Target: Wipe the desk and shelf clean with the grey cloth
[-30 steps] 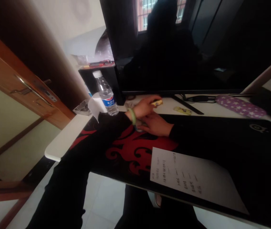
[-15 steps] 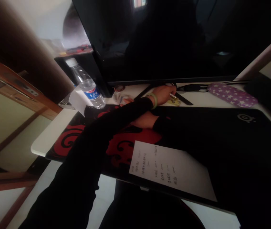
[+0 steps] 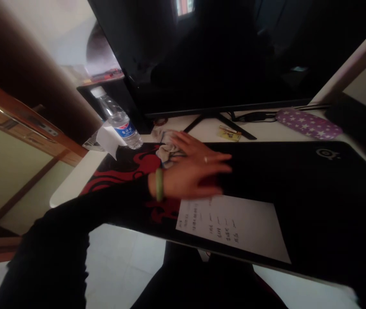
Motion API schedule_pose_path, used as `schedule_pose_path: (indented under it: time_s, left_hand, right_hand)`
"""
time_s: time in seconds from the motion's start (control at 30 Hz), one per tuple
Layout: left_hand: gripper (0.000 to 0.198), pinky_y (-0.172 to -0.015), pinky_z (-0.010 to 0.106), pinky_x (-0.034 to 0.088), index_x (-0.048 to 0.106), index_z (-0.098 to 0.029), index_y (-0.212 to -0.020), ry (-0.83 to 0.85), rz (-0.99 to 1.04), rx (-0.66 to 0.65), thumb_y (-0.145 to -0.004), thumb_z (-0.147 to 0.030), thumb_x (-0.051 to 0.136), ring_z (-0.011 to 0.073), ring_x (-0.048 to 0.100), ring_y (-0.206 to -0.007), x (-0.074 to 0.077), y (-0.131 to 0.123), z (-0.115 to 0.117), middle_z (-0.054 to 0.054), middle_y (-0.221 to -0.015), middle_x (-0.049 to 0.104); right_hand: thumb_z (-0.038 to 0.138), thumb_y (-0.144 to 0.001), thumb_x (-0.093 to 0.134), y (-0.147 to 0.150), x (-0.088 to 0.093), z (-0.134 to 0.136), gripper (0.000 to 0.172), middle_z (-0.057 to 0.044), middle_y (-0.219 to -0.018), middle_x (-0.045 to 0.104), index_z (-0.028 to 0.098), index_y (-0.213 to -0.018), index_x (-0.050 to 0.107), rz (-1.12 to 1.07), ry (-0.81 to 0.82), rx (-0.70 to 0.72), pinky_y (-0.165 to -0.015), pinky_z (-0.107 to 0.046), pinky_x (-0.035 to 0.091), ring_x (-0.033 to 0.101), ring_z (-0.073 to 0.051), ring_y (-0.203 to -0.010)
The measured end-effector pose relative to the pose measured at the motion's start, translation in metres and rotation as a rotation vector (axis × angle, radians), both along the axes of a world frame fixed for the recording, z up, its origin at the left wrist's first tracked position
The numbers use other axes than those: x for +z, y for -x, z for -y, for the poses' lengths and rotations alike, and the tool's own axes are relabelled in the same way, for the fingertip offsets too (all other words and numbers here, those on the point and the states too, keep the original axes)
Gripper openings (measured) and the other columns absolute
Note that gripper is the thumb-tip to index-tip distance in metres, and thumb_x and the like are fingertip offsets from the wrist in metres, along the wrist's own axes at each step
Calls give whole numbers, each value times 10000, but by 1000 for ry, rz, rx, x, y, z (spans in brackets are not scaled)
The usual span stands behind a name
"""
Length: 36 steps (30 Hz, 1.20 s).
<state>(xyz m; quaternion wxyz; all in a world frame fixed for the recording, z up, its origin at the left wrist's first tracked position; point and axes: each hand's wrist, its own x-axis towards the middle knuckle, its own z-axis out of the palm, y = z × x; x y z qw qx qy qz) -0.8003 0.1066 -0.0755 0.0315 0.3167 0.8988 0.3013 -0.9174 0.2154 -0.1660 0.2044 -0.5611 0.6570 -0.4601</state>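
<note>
My left hand [image 3: 194, 176], with a green bangle at its wrist and a ring on one finger, is held above the dark mouse pad [image 3: 299, 180]. Its fingers are spread, blurred by motion, and hold nothing. Behind it, partly covered, my right hand [image 3: 187, 143] grips a crumpled pale cloth [image 3: 167, 151] at the back edge of the pad. A handwritten paper sheet [image 3: 247, 227] lies in front of the hands. Near the monitor stand, a pen [image 3: 230, 129] rests on a small yellow item [image 3: 230, 136].
A water bottle [image 3: 121, 124] stands at the left beside a folded white paper [image 3: 109, 138]. The large monitor [image 3: 234, 56] spans the back. A purple star-patterned case [image 3: 308, 124] and black cables [image 3: 255, 116] lie along the desk's back right.
My left hand has come away from the pen and yellow item, back toward me and left, with its fingers spread. The cloth and my right hand show more openly.
</note>
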Motion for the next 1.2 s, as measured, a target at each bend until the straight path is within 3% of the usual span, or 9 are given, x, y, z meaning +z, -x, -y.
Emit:
schedule_pose_path:
  time_s: [0.17,0.3,0.37,0.53,0.67,0.77,0.87,1.0,1.2]
  left_hand:
    - [626,-1367,596,368,730,-355,-1500,167,-55,-197,-915,-538,860,404,371,-1685,9,-83,5,57,-1751,512]
    - [502,-1304,509,464,749,-288,-1471,240,11,-278,-1022,-512,735,344,600,-1508,-7,-83,7,107,-1605,668]
    - [420,-1276,492,492,765,-269,-1439,249,40,-281,-1070,-450,676,324,639,-1456,-16,-75,6,109,-1515,734]
    - [408,-1298,502,474,736,-273,-1464,226,52,-191,-1090,-416,660,334,584,-1533,-24,-55,23,91,-1639,640]
    - [481,-1333,557,432,652,-222,-1551,194,-57,94,-1095,-373,640,350,499,-1608,-26,-38,55,150,-1724,533]
    - [561,-1349,584,401,607,-198,-1585,251,-69,323,-1049,-339,696,377,454,-1637,-33,-20,76,179,-1766,461]
    - [646,-1379,599,340,596,-149,-1594,336,-20,471,-997,-334,759,423,412,-1656,-42,-3,90,219,-1785,414]
    - [655,-1336,547,423,579,-153,-1619,368,79,576,-1006,-329,731,384,529,-1587,-51,9,104,207,-1749,482]
    - [305,-1147,404,575,811,-208,-1087,166,-81,668,-1098,-263,512,260,763,-1256,-53,14,123,99,-1298,817]
  right_hand:
    - [619,-957,770,-42,30,-108,896,-58,-1833,350,362,-1751,442,-115,-234,-9,-1382,-722,288,274,-417,-1714]
    - [716,-777,911,-102,51,-171,1279,-22,-1848,267,466,-1805,192,-170,-279,-6,-1346,-698,405,303,-410,-1699]
    - [693,-788,910,-118,54,-183,1314,-4,-1837,292,489,-1799,96,-174,-313,10,-1339,-657,444,362,-377,-1677]
    - [576,-944,763,-94,36,-209,927,48,-1745,483,596,-1742,291,-168,-373,-97,-1333,-665,452,511,-353,-1590]
    - [665,-870,720,-31,21,-257,675,-8,-1619,634,694,-1530,580,-124,-501,-417,-1229,-653,528,607,-383,-1485]
    - [816,-852,595,9,25,-276,452,-132,-1329,797,560,-1165,797,-301,-586,-623,-983,-715,609,771,-441,-1178]
    - [800,-962,413,22,38,-250,555,-83,-1269,817,448,-1185,779,-517,-574,-611,-887,-719,642,788,-470,-1091]
    - [574,-1036,471,17,48,-165,531,-139,-1382,774,255,-1340,766,-602,-436,-426,-1055,-638,635,754,-427,-1238]
    - [535,-1009,642,18,27,-47,574,-123,-1436,767,239,-1499,683,-397,-437,-311,-1119,-544,591,726,-380,-1315]
